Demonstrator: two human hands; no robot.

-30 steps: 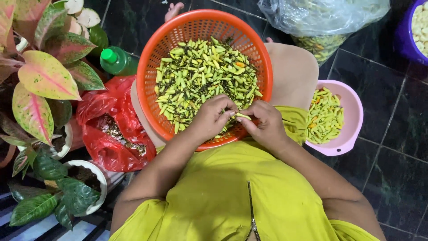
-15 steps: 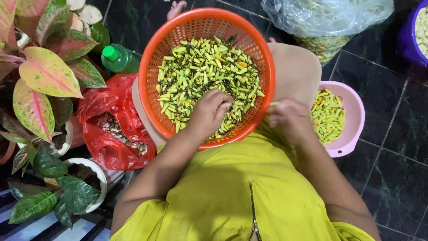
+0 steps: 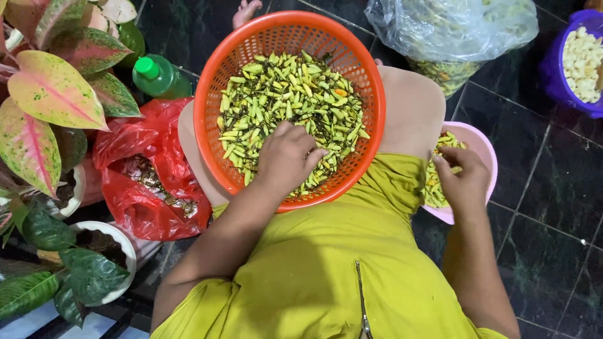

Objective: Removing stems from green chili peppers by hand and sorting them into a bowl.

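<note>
Chillies (image 3: 295,100): small green and yellow ones fill the orange basket (image 3: 210,81) on the person's lap.
Change: the right hand (image 3: 465,179) has moved away from the basket to the pink bowl (image 3: 487,154) at the side.
Left hand (image 3: 289,157): lies palm down on the chillies, fingers curled in; its grip is hidden.
Right hand fingers: bent, pinching something small over the bowl.
Bags: red bag (image 3: 147,169) at left, clear bag (image 3: 452,28) at top.
Bottle: green bottle (image 3: 157,75) beside the plant.
</note>
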